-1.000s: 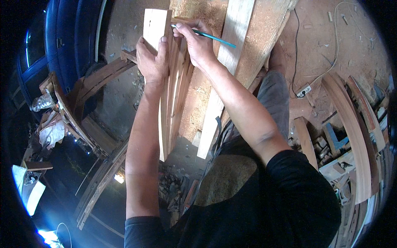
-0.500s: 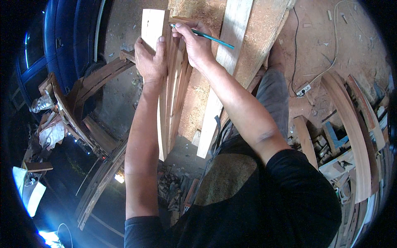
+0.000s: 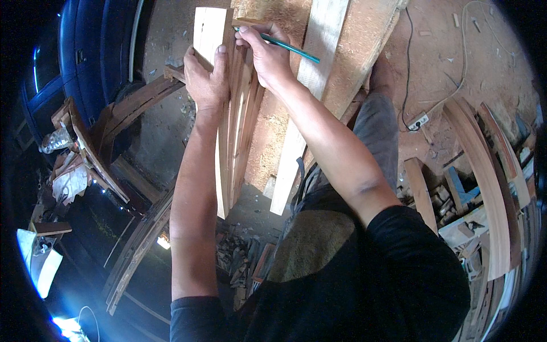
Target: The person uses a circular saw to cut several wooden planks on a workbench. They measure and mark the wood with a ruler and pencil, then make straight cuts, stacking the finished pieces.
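My left hand is wrapped round a pale wooden board near its far end, the thumb lying along its right edge. Against that board's right side stand several more narrow wooden strips, bundled lengthwise. In my right hand is a green pencil, pinched between thumb and fingers. Its tip points left, close to the far end of the strips beside the pale board. Whether the tip touches the wood is too small to tell.
A long pale plank lies to the right amid sawdust. A power strip with cords is on the floor, and curved boards stand at right. A wooden trestle beam and a blue vehicle are at left.
Both hands, the boards and the pencil appear slightly higher in the picture, which has shifted a little overall. Both grips stay the same.
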A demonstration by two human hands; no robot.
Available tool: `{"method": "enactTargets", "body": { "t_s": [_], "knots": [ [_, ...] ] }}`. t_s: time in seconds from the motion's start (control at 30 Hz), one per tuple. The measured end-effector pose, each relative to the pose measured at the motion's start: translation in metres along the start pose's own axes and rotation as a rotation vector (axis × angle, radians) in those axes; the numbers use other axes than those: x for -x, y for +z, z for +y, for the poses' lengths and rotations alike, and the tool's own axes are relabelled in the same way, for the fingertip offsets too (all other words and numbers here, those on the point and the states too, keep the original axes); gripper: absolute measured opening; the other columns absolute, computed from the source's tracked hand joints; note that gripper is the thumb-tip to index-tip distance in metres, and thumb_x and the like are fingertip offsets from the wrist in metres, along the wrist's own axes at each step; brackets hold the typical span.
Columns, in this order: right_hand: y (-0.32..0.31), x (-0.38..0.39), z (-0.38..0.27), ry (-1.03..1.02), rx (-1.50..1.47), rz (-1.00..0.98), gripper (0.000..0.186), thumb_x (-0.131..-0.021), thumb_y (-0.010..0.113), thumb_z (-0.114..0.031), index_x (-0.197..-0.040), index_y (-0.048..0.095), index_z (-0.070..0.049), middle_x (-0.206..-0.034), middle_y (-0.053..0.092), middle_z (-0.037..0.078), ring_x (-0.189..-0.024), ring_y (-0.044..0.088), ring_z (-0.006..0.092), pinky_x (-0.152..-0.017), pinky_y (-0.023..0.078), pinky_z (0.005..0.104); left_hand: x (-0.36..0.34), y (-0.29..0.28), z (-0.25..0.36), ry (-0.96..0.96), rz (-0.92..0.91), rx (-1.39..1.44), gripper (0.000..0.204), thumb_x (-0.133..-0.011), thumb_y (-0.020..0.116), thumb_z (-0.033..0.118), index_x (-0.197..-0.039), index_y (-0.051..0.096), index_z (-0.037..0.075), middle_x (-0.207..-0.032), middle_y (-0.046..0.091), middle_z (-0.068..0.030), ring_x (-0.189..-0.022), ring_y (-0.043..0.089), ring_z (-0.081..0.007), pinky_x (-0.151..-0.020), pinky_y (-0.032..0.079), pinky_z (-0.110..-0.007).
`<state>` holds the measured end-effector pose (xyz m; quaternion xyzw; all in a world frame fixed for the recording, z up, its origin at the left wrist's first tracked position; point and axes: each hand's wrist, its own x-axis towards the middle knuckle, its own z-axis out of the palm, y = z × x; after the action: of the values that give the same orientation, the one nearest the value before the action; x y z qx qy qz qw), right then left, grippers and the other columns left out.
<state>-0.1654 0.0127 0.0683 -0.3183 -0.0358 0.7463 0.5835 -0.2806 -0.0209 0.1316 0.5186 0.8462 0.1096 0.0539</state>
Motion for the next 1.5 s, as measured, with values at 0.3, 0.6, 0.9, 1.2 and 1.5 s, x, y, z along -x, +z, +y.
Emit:
{"method": "enactTargets", "body": {
  "t_s": [0.3,0.6,0.9,1.2,1.5],
  "knots": [
    [0.008,0.008,-0.003,-0.014,-0.034,0.023,0.018,-0.097,0.072,-0.013,-0.101,0.060,0.000,-0.096,0.074,0.015,-0.090,0.072,0.0185,-0.085,0.059,0.0328,-0.001,-0.002,-0.001,0.000,-0.004,0.001,0.079,-0.093,0.066,0.060,-0.139,0.050,-0.003,-0.129,0.063,-0.0279,-0.121,0.062,-0.0416,-0.103,0.046,-0.047],
    [0.013,0.012,-0.001,-0.024,-0.084,-0.020,0.020,-0.095,0.073,-0.012,-0.101,0.057,-0.001,-0.097,0.073,0.017,-0.093,0.073,0.0212,-0.093,0.058,0.0368,0.001,-0.003,0.000,-0.002,-0.005,0.011,0.077,-0.093,0.067,0.056,-0.140,0.050,-0.002,-0.128,0.064,-0.0268,-0.121,0.062,-0.0400,-0.103,0.047,-0.046],
    [0.014,0.012,0.001,-0.011,-0.127,-0.003,0.018,-0.096,0.071,-0.010,-0.101,0.057,-0.001,-0.094,0.073,0.016,-0.093,0.073,0.0208,-0.093,0.058,0.0363,0.000,0.001,-0.004,0.011,0.008,-0.005,0.076,-0.093,0.067,0.055,-0.139,0.051,-0.002,-0.128,0.064,-0.0268,-0.122,0.062,-0.0394,-0.104,0.047,-0.046],
    [0.015,0.013,0.000,-0.018,-0.129,-0.002,0.020,-0.096,0.073,-0.013,-0.098,0.058,0.000,-0.092,0.073,0.014,-0.089,0.071,0.0189,-0.086,0.058,0.0340,0.002,-0.001,-0.002,0.027,-0.003,0.033,0.074,-0.094,0.068,0.054,-0.140,0.051,-0.001,-0.128,0.064,-0.0253,-0.122,0.062,-0.0382,-0.104,0.047,-0.045],
    [0.011,0.009,0.003,-0.008,-0.109,-0.010,0.017,-0.096,0.072,-0.010,-0.100,0.057,-0.001,-0.094,0.074,0.016,-0.093,0.073,0.0207,-0.091,0.059,0.0351,0.002,0.001,-0.003,0.007,0.012,-0.021,0.075,-0.094,0.067,0.054,-0.141,0.051,-0.002,-0.128,0.064,-0.0259,-0.121,0.063,-0.0390,-0.104,0.047,-0.046]
  ]
}}
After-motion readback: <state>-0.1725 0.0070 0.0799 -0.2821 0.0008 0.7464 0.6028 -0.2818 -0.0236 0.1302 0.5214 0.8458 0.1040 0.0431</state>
